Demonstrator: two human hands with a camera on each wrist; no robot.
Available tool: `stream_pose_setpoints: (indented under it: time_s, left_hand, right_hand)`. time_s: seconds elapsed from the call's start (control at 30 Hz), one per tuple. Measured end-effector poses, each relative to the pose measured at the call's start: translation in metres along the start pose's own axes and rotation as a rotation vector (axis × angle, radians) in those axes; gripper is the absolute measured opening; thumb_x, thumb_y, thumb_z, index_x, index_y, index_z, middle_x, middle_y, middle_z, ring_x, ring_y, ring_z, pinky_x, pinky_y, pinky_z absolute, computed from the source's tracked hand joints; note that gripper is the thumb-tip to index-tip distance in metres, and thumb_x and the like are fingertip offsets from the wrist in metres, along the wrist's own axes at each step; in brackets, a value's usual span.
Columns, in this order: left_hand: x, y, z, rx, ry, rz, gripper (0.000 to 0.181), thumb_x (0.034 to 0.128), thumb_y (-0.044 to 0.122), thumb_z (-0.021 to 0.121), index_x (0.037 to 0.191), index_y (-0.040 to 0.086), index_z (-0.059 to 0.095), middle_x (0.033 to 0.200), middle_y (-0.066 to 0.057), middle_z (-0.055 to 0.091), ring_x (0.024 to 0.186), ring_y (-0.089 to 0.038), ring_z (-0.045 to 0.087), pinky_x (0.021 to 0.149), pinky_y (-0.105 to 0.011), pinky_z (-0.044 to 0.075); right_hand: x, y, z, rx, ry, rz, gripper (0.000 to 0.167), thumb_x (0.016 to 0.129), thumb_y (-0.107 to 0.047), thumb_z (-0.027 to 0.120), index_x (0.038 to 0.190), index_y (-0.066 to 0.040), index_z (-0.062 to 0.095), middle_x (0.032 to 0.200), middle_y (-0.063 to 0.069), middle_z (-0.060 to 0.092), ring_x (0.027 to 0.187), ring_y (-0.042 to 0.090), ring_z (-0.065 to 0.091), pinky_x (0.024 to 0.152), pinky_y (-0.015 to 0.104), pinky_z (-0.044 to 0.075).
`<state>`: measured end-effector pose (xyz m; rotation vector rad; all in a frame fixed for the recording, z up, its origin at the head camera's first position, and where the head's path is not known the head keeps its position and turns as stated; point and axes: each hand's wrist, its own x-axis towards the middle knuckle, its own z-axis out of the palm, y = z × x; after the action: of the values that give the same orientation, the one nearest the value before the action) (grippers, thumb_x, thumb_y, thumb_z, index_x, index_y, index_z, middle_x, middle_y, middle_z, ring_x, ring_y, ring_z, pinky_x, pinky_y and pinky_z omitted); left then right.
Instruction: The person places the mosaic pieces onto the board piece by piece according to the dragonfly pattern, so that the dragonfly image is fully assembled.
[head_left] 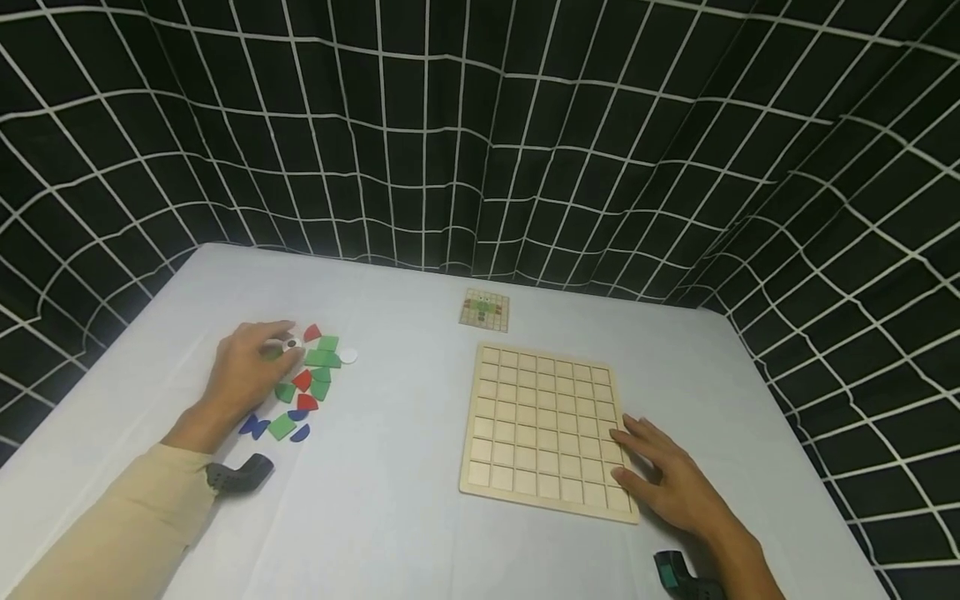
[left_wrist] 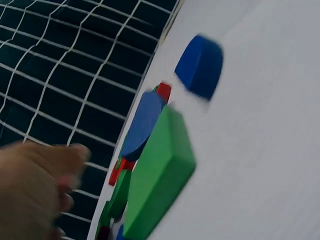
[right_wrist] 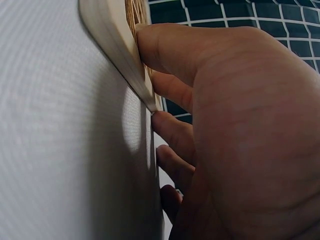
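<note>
At the left of the head view, my left hand [head_left: 251, 367] has its thumb and index finger around a white round piece [head_left: 292, 342] with a dark dot. In the left wrist view that hand [left_wrist: 35, 185] is blurred and the piece is hidden. Red, green [head_left: 322, 358] and blue [head_left: 300, 433] flat pieces lie beside and below it. My right hand [head_left: 671, 479] rests its relaxed fingers on the right edge of a wooden grid board [head_left: 543, 425]; the right wrist view shows its thumb [right_wrist: 170, 47] touching the board's rim [right_wrist: 115, 40].
A small card [head_left: 484, 310] with a picture on a grid lies behind the board. Another white round piece [head_left: 348, 356] lies right of the green pieces. Dark curtains with white grid lines [head_left: 420, 142] surround the white table [head_left: 375, 517].
</note>
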<state>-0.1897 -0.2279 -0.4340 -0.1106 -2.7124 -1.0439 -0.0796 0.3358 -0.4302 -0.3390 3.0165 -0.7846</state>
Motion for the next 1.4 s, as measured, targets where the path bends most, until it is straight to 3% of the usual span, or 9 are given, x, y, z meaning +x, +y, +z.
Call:
stream_pose_setpoints:
  time_s: [0.13, 0.43, 0.7, 1.0, 1.4]
  left_hand:
    - [0.000, 0.014, -0.004, -0.006, 0.034, 0.070, 0.047, 0.0927, 0.016, 0.072, 0.136, 0.001, 0.059, 0.119, -0.021, 0.064, 0.124, -0.041, 0.050, 0.101, -0.064, 0.038]
    - [0.004, 0.065, -0.011, -0.042, 0.175, 0.404, 0.041, 0.0797, 0.000, 0.081, 0.119, -0.002, 0.069, 0.110, -0.018, 0.071, 0.107, -0.035, 0.065, 0.093, -0.055, 0.049]
    - [0.010, 0.099, 0.004, -0.096, 0.250, 0.638, 0.039, 0.0733, -0.002, 0.085, 0.109, -0.005, 0.071, 0.095, -0.013, 0.073, 0.086, -0.026, 0.070, 0.079, -0.034, 0.055]
    - [0.015, 0.123, 0.038, -0.222, 0.257, 0.707, 0.035, 0.0732, -0.003, 0.084, 0.106, -0.007, 0.071, 0.090, -0.014, 0.071, 0.079, -0.027, 0.065, 0.071, -0.038, 0.053]
    - [0.019, 0.160, 0.093, -0.355, 0.170, 0.683, 0.030, 0.0771, 0.000, 0.082, 0.104, -0.006, 0.071, 0.086, -0.012, 0.069, 0.077, -0.026, 0.064, 0.071, -0.038, 0.055]
  right_hand:
    - [0.000, 0.000, 0.002, 0.005, 0.007, -0.012, 0.053, 0.090, -0.034, 0.075, 0.136, -0.010, 0.063, 0.150, 0.021, 0.045, 0.140, 0.050, 0.030, 0.103, 0.074, 0.024]
    - [0.001, -0.003, 0.005, 0.015, 0.000, -0.016, 0.053, 0.090, -0.033, 0.075, 0.136, -0.010, 0.063, 0.150, 0.021, 0.045, 0.141, 0.049, 0.030, 0.104, 0.073, 0.024]
    - [0.000, -0.004, 0.003, -0.020, -0.001, 0.008, 0.054, 0.090, -0.036, 0.075, 0.135, -0.009, 0.063, 0.150, 0.021, 0.045, 0.140, 0.049, 0.030, 0.104, 0.074, 0.024]
    - [0.001, 0.000, 0.003, 0.001, 0.010, -0.022, 0.052, 0.089, -0.031, 0.075, 0.135, -0.010, 0.063, 0.150, 0.021, 0.045, 0.140, 0.050, 0.030, 0.104, 0.073, 0.024]
    - [0.002, 0.002, 0.001, 0.015, 0.017, -0.037, 0.051, 0.089, -0.028, 0.076, 0.135, -0.009, 0.063, 0.150, 0.021, 0.045, 0.140, 0.050, 0.030, 0.104, 0.074, 0.025]
